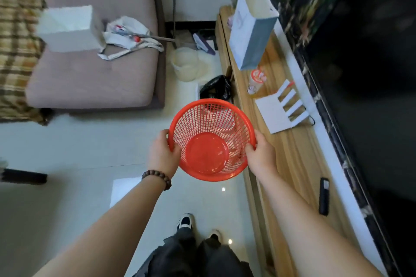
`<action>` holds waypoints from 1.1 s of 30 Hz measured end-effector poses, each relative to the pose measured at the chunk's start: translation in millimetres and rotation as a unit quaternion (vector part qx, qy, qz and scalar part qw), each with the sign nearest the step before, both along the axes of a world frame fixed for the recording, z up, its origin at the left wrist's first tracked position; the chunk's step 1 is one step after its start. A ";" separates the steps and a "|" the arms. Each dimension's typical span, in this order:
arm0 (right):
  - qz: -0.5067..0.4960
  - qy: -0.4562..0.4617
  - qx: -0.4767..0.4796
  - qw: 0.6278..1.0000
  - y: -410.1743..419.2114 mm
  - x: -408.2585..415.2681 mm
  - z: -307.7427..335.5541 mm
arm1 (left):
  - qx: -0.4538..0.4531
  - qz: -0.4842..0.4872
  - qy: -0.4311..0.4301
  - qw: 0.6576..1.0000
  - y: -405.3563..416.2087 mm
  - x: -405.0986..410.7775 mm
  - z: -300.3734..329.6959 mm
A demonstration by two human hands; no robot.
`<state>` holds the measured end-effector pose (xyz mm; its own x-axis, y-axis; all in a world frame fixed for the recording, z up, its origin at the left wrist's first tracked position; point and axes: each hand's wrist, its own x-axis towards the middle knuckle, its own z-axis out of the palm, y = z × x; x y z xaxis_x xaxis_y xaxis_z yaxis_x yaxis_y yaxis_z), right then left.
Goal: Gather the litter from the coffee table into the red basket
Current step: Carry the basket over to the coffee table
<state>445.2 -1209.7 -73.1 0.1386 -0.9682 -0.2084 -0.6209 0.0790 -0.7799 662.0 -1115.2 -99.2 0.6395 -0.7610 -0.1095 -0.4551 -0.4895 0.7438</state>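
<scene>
I hold a round red mesh basket (203, 155) in mid-air above the pale floor, in front of me. My left hand (162, 155) grips its rim on the left side, and my right hand (261, 155) grips the rim on the right. The basket's inside looks empty; its solid red bottom shows. No coffee table is in view.
A long wooden shelf (295, 159) runs along the right under a dark TV, carrying a paper bag (252, 29), a drink cup (256, 81), a white router (280, 110) and a black remote (324, 195). A sofa (94, 74) with a white box stands at left. A black bag (216, 89) lies on the floor.
</scene>
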 end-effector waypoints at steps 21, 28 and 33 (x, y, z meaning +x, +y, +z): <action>0.479 -0.045 -0.046 0.875 163.5 207.5 20.9 | -0.042 0.471 -0.057 0.879 316.5 33.8 45.1; 0.606 -0.049 -0.044 0.792 269.2 293.0 20.8 | -0.051 0.606 -0.067 0.791 422.5 32.7 51.0; 0.666 -0.049 -0.051 0.743 358.1 355.2 13.8 | -0.045 0.670 -0.076 0.737 499.0 56.1 46.2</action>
<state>800.4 -851.5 -59.3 0.9972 0.0310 -0.0680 -0.0344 -0.6167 -0.7865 718.1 -616.2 -53.0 0.8226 0.5663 0.0525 0.3121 -0.5267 0.7907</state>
